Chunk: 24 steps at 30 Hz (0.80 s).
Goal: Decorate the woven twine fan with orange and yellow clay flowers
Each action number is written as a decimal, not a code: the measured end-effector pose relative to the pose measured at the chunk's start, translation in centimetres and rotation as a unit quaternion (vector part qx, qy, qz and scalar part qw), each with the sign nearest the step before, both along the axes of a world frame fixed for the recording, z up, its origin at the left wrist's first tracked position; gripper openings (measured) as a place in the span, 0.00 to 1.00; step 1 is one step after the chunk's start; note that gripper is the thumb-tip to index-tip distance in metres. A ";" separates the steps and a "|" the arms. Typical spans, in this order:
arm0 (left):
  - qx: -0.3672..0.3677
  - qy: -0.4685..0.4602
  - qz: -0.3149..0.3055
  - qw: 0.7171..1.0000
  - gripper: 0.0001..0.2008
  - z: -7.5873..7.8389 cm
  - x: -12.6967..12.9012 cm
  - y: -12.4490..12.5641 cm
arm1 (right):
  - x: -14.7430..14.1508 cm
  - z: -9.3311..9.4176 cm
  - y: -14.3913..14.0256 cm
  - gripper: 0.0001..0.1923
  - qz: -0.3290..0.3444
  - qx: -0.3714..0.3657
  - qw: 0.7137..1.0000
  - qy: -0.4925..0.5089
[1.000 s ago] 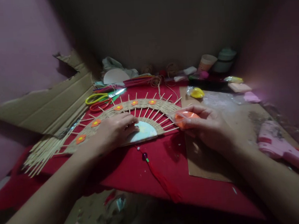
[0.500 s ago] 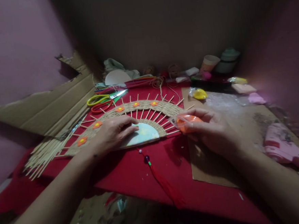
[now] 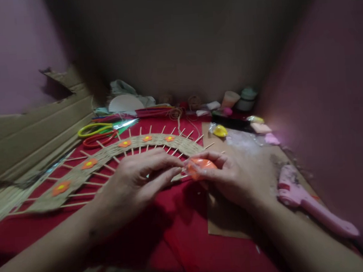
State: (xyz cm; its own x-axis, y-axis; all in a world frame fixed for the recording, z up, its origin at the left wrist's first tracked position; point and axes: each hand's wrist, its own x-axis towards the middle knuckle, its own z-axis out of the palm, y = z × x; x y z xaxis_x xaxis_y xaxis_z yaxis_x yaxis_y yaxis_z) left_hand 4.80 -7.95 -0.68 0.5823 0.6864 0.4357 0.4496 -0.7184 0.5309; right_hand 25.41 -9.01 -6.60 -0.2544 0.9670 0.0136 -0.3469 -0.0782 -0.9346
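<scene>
In the head view, my right hand (image 3: 230, 174) grips a clear plastic packet of orange clay (image 3: 204, 167) between thumb and fingers. My left hand (image 3: 150, 175) pinches the packet's left edge. Both hands are above the fan-shaped woven piece (image 3: 108, 157), which lies on the red cloth. It has thin sticks radiating through a woven band, with several orange flowers (image 3: 125, 144) with yellow centres on the band. My left hand hides most of its lower middle.
Scissors with yellow and red handles (image 3: 96, 135) lie behind the woven piece. A cardboard sheet (image 3: 225, 222) is under my right hand, with a yellow clay packet (image 3: 220, 130) on it. A pink glue gun (image 3: 310, 205) lies at the right. Folded cardboard (image 3: 38, 137) stands at the left.
My left hand has left the woven piece and moved right to the packet, which it now pinches. The view has shifted right; the right hand still holds the packet.
</scene>
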 end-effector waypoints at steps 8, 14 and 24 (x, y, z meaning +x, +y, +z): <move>0.027 0.028 0.040 0.998 0.09 -2.1 1.1 0.8 | -0.4 0.6 -0.3 0.16 -0.006 0.004 0.999 -0.032; 0.114 0.013 0.034 0.993 0.09 -2.7 1.6 0.8 | -0.5 0.8 -0.5 0.10 0.006 0.030 0.994 -0.109; 0.209 0.069 0.019 0.975 0.10 -4.1 1.5 1.1 | -0.5 0.4 -0.3 0.10 0.006 -0.008 0.997 -0.080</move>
State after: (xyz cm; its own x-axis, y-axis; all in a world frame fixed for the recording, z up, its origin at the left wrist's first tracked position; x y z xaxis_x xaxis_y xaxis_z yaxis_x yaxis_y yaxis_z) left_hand 6.30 -6.81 -4.80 0.6333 0.4875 0.6010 0.5262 -0.8407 0.1275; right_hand 24.90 -9.27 -6.17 -0.2643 0.9634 -0.0438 -0.1917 -0.0970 -0.9766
